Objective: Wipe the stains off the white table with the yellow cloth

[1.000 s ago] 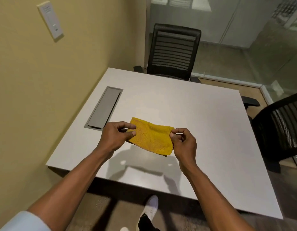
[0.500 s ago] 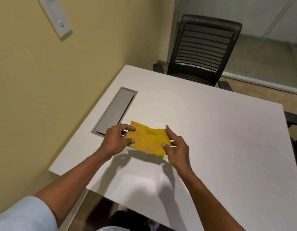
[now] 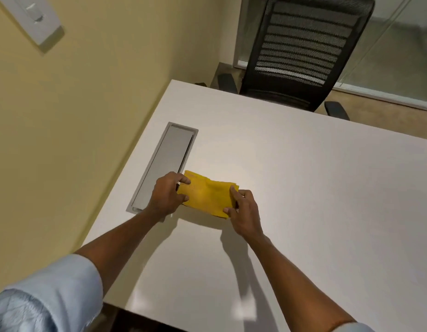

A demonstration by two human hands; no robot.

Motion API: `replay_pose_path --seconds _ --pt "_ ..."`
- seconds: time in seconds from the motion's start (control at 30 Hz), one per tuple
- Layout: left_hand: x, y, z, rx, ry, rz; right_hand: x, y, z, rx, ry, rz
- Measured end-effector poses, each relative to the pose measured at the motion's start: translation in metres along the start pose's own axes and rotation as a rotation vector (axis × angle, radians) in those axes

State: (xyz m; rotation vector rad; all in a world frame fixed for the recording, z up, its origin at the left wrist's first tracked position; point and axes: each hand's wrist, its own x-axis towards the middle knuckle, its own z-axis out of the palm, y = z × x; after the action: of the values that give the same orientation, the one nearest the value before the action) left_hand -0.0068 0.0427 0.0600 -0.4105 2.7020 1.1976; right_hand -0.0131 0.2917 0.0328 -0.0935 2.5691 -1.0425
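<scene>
A folded yellow cloth [image 3: 207, 195] is held between both hands just above the white table [image 3: 315, 188], close to its left side. My left hand [image 3: 168, 196] pinches the cloth's left edge between thumb and fingers. My right hand [image 3: 243, 210] grips its right edge, thumb on top. The cloth sags a little in the middle. I cannot make out any stain on the table surface from here.
A grey cable-tray lid [image 3: 164, 165] is set into the table just left of the cloth. The yellow wall [image 3: 76, 116] runs along the table's left edge. A black mesh office chair [image 3: 301, 51] stands at the far side.
I have stepped closer and the view tilted down over the table. Both hands carried the cloth forward and left, beside the cable-tray lid. My right hand regripped the cloth's right edge.
</scene>
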Motion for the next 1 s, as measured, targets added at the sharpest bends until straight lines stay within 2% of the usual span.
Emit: replay_pose_path --seconds 0.27,0.4,0.5,0.63,0.77,1.0 --pt "0.050 -0.040 0.007 0.043 -0.110 0.033 0.037 -0.001 0.036 -0.075 0.006 0.068" --pt "0.057 -0.053 0.011 0.199 -0.212 0.078 0.041 0.004 0.050 -0.048 0.063 0.165" --pt "0.056 -0.060 0.012 0.339 -0.273 0.131 0.034 0.004 0.052 -0.140 0.054 0.122" --pt "0.055 -0.062 0.006 0.498 -0.258 0.271 0.021 -0.005 0.049 -0.282 0.125 0.046" --pt "0.062 -0.072 0.006 0.662 -0.385 0.436 0.021 -0.005 0.058 -0.426 0.047 -0.154" --pt "0.071 -0.088 0.018 0.866 -0.426 0.522 0.037 0.015 0.073 -0.571 -0.139 -0.111"
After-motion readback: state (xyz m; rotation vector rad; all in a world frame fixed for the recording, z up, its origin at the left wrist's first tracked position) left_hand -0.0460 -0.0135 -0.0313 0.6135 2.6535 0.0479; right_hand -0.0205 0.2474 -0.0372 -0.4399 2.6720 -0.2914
